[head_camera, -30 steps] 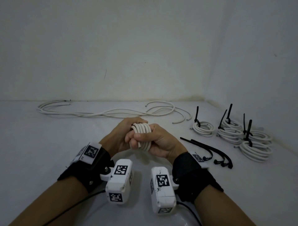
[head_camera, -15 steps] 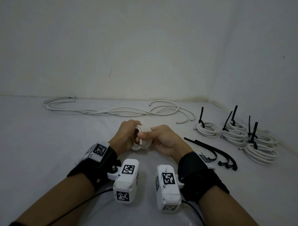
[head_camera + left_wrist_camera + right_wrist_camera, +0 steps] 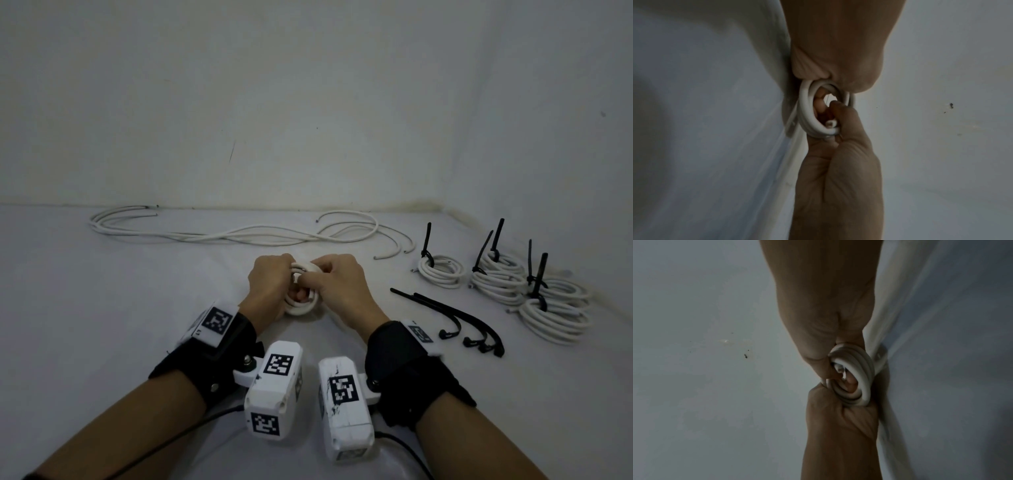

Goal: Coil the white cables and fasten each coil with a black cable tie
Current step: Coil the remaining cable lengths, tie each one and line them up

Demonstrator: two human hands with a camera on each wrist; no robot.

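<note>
Bare forearms, black wrist straps (image 3: 412, 370) with silver studs, white camera boxes (image 3: 274, 390) carrying black-and-white square codes, thin black cables (image 3: 164, 442) trailing back from each

Small coil of white round cable (image 3: 303, 305): plain white, held between hands. Long loose white cables (image 3: 239, 236) by wall: same white. Finished white cable coils (image 3: 442, 272): white, each cinched by black plastic tie. Spare black cable ties (image 3: 455, 313): solid black. Black fabric wrist straps (image 3: 404, 356). White camera housings (image 3: 274, 383): black-and-white square-patterned markers. Pale grey-white tabletop (image 3: 102, 308).
</note>
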